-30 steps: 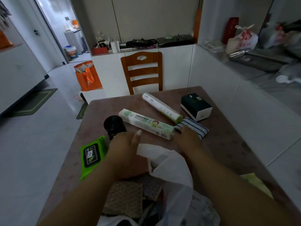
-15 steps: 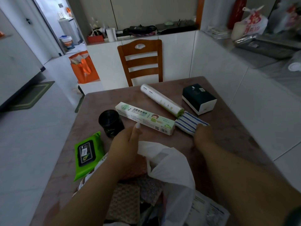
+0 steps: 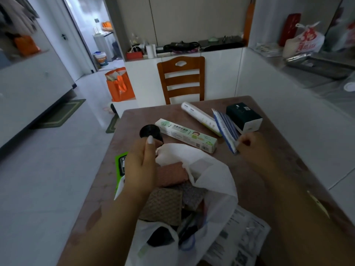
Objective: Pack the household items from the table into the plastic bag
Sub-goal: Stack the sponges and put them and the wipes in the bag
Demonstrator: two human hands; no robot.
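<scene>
Nearest to me, the bag (image 3: 215, 191) is lying open on the table (image 3: 255, 177), its white mouth gaping toward the far side, and I am seeing sponges (image 3: 163, 206) and some dark items already inside it. Beside it on my right a printed sheet (image 3: 242, 244) is lying flat.

My left hand (image 3: 142, 169) is gripping the bag's near-left rim, thumb up, holding the mouth open. Just under that wrist the green wipes pack (image 3: 119, 166) is peeking out, mostly hidden.

My right hand (image 3: 253, 148) is pinching the striped cloth (image 3: 224, 129) by its lower corner, fingers closed on it, and the cloth is standing tilted, clear of the table.

So I am judging the step in hand to be carrying the cloth to the bag. The next move is calling for me to swing it left and down over the mouth, clear the white rim, and release it above the sponges while my left hand is keeping the opening wide.

Farther out, waiting to be packed: the black jar (image 3: 150, 131) just beyond my left thumb, the long box (image 3: 185, 135), the white roll (image 3: 199, 118) behind it, and the dark box (image 3: 244, 118) at the far right. A chair (image 3: 181, 78) is standing past the table's far edge.
</scene>
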